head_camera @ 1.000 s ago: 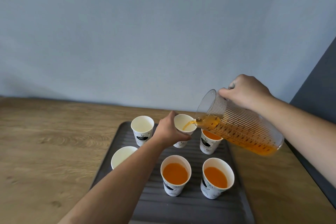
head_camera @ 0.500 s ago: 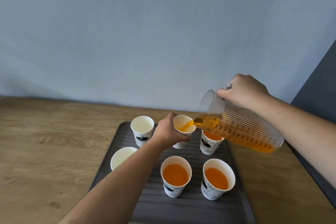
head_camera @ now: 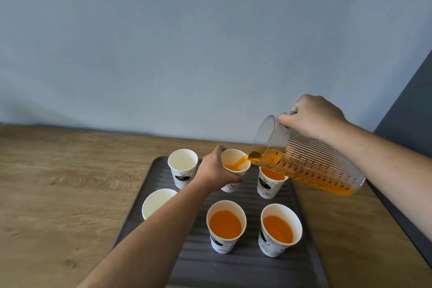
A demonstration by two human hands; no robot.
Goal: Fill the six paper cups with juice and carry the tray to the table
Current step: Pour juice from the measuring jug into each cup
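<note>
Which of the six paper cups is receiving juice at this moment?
The middle cup of the far row, held by the left hand: the stream from the jug falls into it. Three others hold juice already; two are empty.

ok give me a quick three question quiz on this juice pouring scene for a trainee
1. True or false: the right-hand grip tilts the jug, pouring juice.
2. How many cups on the tray hold no juice yet?
3. The left-hand grip holds: A the cup being filled, B the tray rim, C an empty cup.
Key: 1 true. 2 two, the back left cup and front left cup. 3 A.
</note>
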